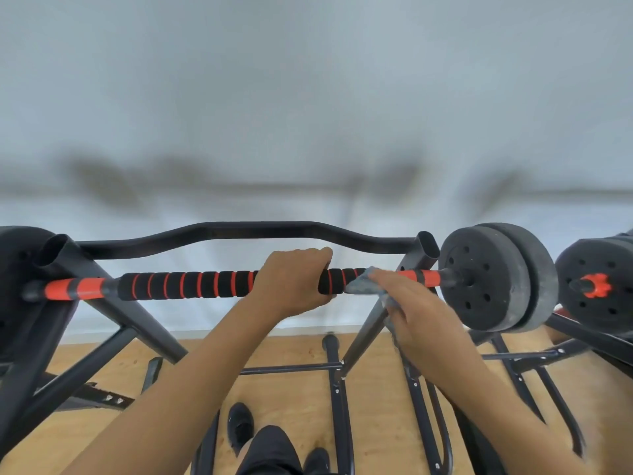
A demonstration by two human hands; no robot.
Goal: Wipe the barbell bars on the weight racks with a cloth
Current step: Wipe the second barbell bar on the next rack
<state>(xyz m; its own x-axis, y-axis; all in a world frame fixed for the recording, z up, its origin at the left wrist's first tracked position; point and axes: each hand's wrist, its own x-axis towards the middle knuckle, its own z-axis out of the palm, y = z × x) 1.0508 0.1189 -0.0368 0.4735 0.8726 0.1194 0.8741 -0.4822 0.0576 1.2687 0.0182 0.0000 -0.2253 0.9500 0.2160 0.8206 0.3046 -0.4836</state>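
Observation:
A barbell bar point(185, 285) with black foam grip and orange rings lies across a black rack point(113, 303), black weight plates point(493, 279) on its right end. My left hand point(291, 286) grips the foam near the middle, fingers curled over the top. My right hand point(418, 313) holds a grey-blue cloth point(363, 284) against the bar just right of the left hand, beside the rack's right upright. A curved black bar point(253, 233) sits behind, higher on the rack.
A second barbell's plates with an orange collar point(596, 286) stand at the far right on another rack. Black rack legs and crossbars point(337, 389) spread over the wooden floor point(294, 382). My black shoes point(239, 426) are below. A pale wall is close behind.

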